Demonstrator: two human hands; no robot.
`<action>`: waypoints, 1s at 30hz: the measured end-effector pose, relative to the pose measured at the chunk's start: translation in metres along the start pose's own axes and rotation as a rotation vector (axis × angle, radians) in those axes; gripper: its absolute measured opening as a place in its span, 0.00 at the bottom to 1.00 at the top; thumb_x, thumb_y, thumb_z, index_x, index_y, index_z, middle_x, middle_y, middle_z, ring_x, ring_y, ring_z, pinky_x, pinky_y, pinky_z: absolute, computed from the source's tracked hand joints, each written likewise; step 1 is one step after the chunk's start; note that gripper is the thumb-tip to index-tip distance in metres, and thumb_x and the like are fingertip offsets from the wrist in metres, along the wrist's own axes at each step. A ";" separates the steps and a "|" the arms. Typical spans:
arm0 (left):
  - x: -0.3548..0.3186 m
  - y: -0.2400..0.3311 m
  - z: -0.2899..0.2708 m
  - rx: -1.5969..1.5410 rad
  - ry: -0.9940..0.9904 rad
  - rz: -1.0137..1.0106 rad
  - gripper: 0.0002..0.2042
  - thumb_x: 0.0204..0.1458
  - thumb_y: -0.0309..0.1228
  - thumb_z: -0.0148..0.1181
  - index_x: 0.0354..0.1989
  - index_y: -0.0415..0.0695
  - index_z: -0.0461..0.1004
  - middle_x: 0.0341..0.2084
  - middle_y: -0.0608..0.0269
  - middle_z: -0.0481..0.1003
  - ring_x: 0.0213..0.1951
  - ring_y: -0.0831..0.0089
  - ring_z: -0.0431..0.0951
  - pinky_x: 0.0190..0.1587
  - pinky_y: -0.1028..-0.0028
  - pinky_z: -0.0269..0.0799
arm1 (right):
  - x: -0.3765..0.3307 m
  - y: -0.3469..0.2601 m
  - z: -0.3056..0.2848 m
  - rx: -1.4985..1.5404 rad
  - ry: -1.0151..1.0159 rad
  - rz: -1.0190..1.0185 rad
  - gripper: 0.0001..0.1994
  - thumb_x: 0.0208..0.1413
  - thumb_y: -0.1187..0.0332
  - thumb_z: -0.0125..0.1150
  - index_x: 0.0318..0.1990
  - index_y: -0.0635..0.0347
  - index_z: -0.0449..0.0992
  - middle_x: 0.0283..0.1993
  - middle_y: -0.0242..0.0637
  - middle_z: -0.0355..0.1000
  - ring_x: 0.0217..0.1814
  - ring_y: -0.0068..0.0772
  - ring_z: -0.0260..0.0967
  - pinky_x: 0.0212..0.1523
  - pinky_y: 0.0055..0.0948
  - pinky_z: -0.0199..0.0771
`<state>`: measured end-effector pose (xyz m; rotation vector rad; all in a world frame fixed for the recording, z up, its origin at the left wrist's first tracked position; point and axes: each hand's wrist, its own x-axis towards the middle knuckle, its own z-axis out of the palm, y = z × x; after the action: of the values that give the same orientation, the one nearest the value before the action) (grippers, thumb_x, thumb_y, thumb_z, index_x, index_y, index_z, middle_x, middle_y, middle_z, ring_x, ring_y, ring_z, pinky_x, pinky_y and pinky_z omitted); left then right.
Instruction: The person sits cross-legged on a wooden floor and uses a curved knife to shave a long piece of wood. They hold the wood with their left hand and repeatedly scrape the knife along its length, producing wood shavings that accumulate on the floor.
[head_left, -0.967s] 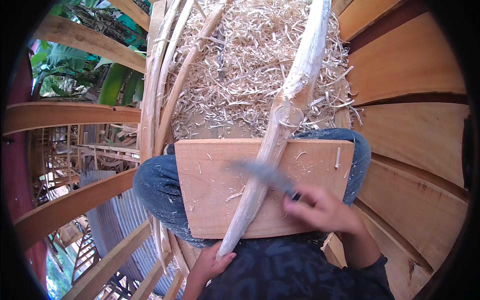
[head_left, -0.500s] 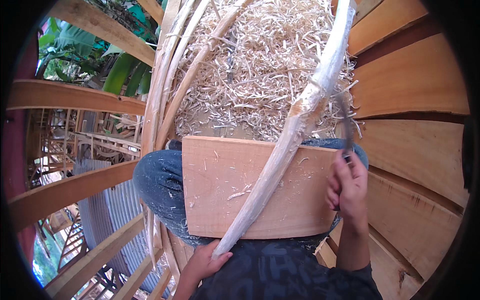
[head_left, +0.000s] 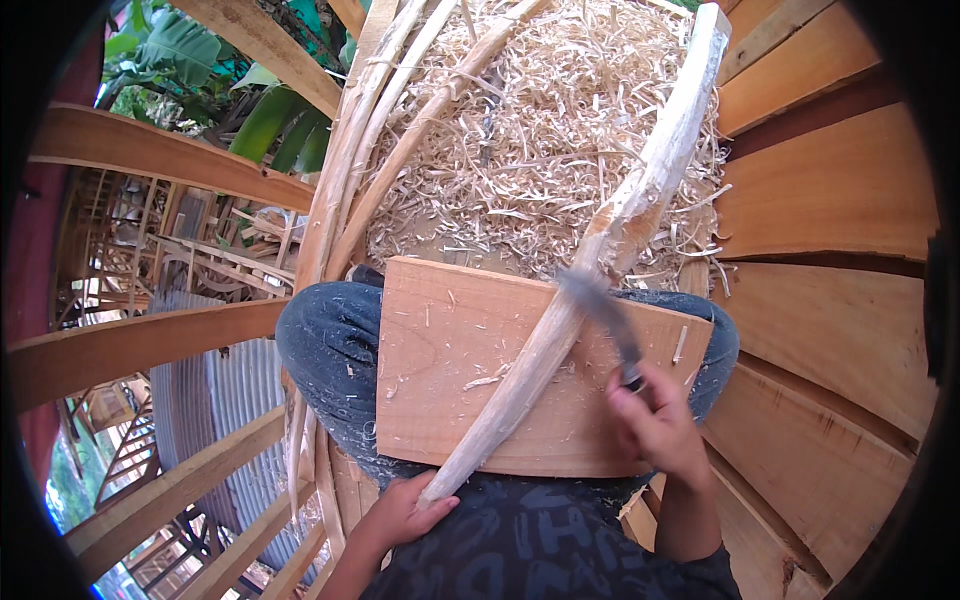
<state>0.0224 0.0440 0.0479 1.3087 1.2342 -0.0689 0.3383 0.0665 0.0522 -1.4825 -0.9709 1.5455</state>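
Observation:
A long pale wooden stick (head_left: 600,250), partly stripped, lies slanted across a flat wooden board (head_left: 450,370) that rests on my knees. My left hand (head_left: 400,512) grips the stick's near end at the board's lower edge. My right hand (head_left: 655,425) is closed on the handle of a knife (head_left: 600,305), whose blurred blade lies against the stick near the board's upper edge.
A heap of wood shavings (head_left: 520,140) covers the floor ahead. Several bent peeled sticks (head_left: 360,170) lean at the left of the heap. Wooden planks (head_left: 830,200) line the right side. Curved wooden rails (head_left: 150,340) and green leaves (head_left: 200,60) lie to the left.
My right hand has swung the knife from the right of the board back in over the stick. The left hand still holds the stick's end. The view has shifted slightly.

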 end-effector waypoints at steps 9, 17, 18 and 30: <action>-0.003 0.006 0.003 0.044 0.036 -0.036 0.16 0.47 0.39 0.60 0.36 0.38 0.71 0.24 0.45 0.75 0.30 0.51 0.77 0.33 0.65 0.70 | 0.027 -0.034 -0.028 0.513 0.452 0.001 0.09 0.59 0.61 0.49 0.36 0.55 0.63 0.16 0.24 0.56 0.09 0.16 0.53 0.08 0.18 0.55; -0.002 -0.001 0.002 -0.023 0.020 -0.023 0.18 0.47 0.40 0.60 0.39 0.38 0.72 0.24 0.49 0.75 0.29 0.58 0.78 0.33 0.67 0.71 | -0.004 -0.015 0.001 -0.039 -0.153 0.055 0.08 0.50 0.69 0.62 0.30 0.64 0.71 0.21 0.23 0.65 0.25 0.12 0.57 0.24 0.19 0.58; -0.001 -0.006 0.001 -0.041 0.008 -0.019 0.18 0.47 0.40 0.60 0.40 0.38 0.72 0.24 0.50 0.76 0.28 0.60 0.78 0.34 0.67 0.71 | -0.008 -0.010 0.004 -0.024 -0.100 0.139 0.08 0.49 0.69 0.63 0.30 0.64 0.71 0.21 0.23 0.65 0.25 0.12 0.57 0.24 0.20 0.58; 0.003 -0.020 -0.005 -0.617 -0.306 -0.232 0.15 0.53 0.40 0.55 0.27 0.39 0.65 0.13 0.68 0.63 0.13 0.81 0.63 0.15 0.80 0.59 | -0.015 -0.006 0.024 -0.369 0.309 0.060 0.10 0.54 0.67 0.53 0.30 0.68 0.70 0.20 0.45 0.64 0.19 0.37 0.62 0.23 0.30 0.61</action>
<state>0.0073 0.0427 0.0331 0.5925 1.0241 -0.0465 0.3152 0.0552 0.0648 -1.9552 -1.0700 1.1683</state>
